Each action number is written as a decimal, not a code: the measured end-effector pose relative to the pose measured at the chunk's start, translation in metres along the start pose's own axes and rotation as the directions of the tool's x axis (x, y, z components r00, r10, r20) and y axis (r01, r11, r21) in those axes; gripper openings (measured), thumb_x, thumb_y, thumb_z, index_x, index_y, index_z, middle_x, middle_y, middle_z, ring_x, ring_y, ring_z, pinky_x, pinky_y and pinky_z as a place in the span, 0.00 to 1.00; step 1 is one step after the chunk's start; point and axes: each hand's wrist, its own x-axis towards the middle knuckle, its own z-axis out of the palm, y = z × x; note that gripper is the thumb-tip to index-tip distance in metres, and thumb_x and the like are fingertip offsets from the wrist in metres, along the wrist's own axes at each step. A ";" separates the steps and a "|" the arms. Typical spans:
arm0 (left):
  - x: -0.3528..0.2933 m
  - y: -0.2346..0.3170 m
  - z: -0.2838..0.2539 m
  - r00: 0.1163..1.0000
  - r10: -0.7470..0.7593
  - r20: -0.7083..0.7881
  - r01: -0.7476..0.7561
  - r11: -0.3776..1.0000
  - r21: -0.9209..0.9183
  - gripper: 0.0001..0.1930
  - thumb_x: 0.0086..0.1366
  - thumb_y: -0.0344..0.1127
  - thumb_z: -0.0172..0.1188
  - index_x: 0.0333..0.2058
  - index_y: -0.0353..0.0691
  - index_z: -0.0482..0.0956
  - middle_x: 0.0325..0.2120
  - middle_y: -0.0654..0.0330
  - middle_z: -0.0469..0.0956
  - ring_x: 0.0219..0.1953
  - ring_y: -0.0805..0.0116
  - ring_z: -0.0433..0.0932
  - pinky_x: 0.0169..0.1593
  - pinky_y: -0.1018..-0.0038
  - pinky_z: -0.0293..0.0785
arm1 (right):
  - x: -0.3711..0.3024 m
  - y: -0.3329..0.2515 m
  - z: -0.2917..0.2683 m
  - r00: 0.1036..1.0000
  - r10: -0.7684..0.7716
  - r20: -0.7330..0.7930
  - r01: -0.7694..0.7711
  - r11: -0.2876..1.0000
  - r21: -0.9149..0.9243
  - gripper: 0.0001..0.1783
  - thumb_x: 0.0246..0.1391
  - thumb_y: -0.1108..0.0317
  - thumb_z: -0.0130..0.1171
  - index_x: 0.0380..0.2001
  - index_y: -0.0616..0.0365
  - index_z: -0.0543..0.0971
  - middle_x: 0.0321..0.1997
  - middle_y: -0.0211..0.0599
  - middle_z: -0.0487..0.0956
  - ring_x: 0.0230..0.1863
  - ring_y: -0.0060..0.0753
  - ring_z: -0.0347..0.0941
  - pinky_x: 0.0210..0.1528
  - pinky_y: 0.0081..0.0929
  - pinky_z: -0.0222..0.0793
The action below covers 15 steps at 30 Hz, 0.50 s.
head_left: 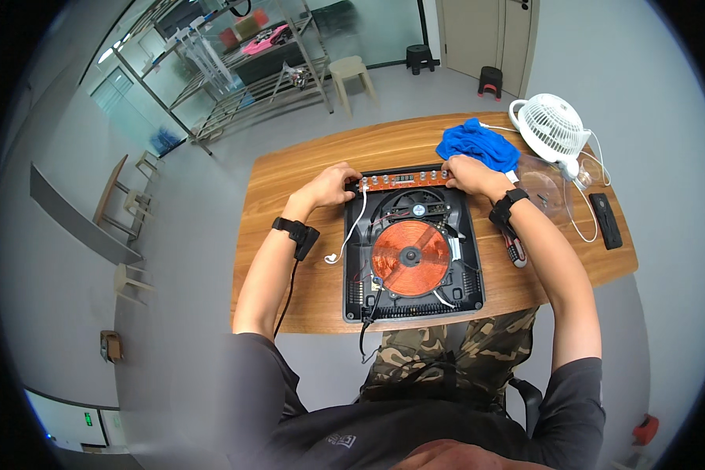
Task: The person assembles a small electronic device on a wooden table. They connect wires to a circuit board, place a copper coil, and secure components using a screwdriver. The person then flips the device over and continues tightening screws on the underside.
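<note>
At the far left corner of the black housing, the left hand curls its thumb and fingers around the left end of an orange circuit board; whether they pinch it I cannot tell. A white cable trails from that end over the housing's left edge. The board lies along the housing's far edge, long axis left to right, directly between both hands, neither clearly nearer. At the housing's far right corner, the right hand bends its fingers at the board's other end, their grip partly hidden.
</note>
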 end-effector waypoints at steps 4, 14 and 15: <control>0.003 -0.008 0.012 0.995 0.064 -0.072 -0.062 0.997 0.039 0.25 0.55 0.34 0.72 0.52 0.35 0.80 0.45 0.49 0.79 0.49 0.54 0.79 0.54 0.63 0.77 | 0.001 0.002 0.002 1.000 -0.021 -0.011 0.021 1.000 -0.009 0.20 0.47 0.70 0.72 0.44 0.67 0.83 0.40 0.55 0.84 0.47 0.55 0.80 0.49 0.42 0.75; 0.012 -0.022 0.027 0.991 0.025 -0.128 -0.038 0.995 -0.095 0.22 0.50 0.33 0.77 0.44 0.35 0.82 0.37 0.53 0.81 0.41 0.57 0.80 0.49 0.66 0.78 | 0.003 0.002 0.003 1.000 -0.027 -0.015 0.027 1.000 -0.014 0.19 0.48 0.70 0.72 0.44 0.66 0.83 0.39 0.53 0.84 0.46 0.54 0.80 0.49 0.42 0.75; 0.012 -0.023 0.027 0.991 0.025 -0.129 -0.037 0.996 -0.087 0.22 0.50 0.33 0.78 0.44 0.35 0.82 0.37 0.53 0.81 0.41 0.57 0.80 0.48 0.66 0.78 | 0.004 0.001 0.001 1.000 -0.024 -0.002 0.024 1.000 -0.020 0.19 0.48 0.69 0.72 0.44 0.65 0.83 0.39 0.53 0.84 0.46 0.54 0.80 0.49 0.42 0.75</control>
